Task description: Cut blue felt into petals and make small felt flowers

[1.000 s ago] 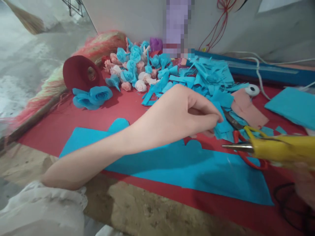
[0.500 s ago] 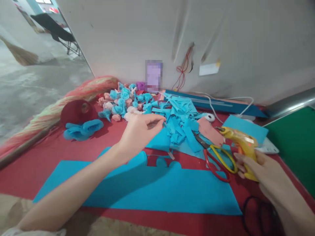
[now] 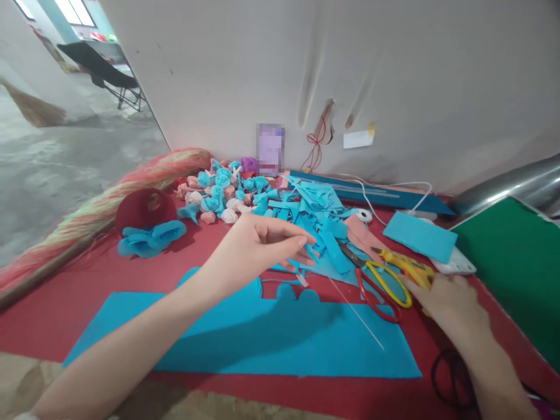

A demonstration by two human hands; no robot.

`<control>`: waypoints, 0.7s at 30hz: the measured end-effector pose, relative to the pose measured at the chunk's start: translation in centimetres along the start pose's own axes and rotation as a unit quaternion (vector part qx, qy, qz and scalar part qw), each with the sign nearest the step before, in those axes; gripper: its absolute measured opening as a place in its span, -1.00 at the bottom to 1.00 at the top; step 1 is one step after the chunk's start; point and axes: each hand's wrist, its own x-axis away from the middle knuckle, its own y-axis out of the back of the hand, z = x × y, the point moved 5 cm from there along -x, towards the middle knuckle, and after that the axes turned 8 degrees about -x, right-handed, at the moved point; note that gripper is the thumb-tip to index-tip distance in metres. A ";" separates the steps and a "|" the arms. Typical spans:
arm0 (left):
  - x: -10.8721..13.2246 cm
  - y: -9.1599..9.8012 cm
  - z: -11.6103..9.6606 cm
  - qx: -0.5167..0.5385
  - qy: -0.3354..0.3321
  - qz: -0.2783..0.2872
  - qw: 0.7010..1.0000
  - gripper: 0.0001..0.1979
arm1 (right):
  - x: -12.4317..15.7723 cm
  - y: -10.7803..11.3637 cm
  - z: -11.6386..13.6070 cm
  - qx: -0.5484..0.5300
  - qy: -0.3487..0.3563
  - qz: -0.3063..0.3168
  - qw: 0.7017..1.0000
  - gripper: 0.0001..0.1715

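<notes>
My left hand (image 3: pixel 273 242) is held above the middle of the table with thumb and fingers pinched together. A small blue paper piece (image 3: pixel 311 252) shows at its fingertips. My right hand (image 3: pixel 452 303) is at the yellow glue gun (image 3: pixel 411 266), which lies low on its side at the right, its handle mostly covered by the hand. Left of the gun are scissors (image 3: pixel 387 286) with one red and one yellow handle. A thin pale strand (image 3: pixel 359 315) slants over a long blue paper sheet (image 3: pixel 271 344) in front.
Blue scraps (image 3: pixel 321 201) and a heap of blue and pink paper roses (image 3: pixel 219 186) fill the back. A red roll (image 3: pixel 144 204) and blue paper flower (image 3: pixel 153 236) lie left, beside a broom (image 3: pixel 109 186). A green board (image 3: pixel 511 262) stands right.
My right hand has lowered the glue gun and tipped it onto its side. My left hand has shifted slightly right and nearer. A thin pale strand now shows over the blue sheet.
</notes>
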 end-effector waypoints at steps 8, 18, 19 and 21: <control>1.3 -0.3 -0.9 -0.041 0.010 0.003 0.999 -0.88 | 9.1 1.1 13.8 -0.361 0.173 0.278 0.873 -0.66; 1.3 0.0 -1.0 -0.047 -0.005 -0.017 0.999 -0.88 | 11.2 -0.3 16.5 -0.482 0.068 0.303 0.819 -0.83; 1.2 0.0 -0.9 -0.044 0.002 -0.016 0.999 -0.88 | 11.2 -0.4 16.4 -0.475 0.053 0.290 0.829 -0.82; 1.1 -0.1 -0.7 -0.034 0.014 -0.012 0.999 -0.88 | 11.2 -0.3 16.4 -0.473 0.032 0.276 0.836 -0.81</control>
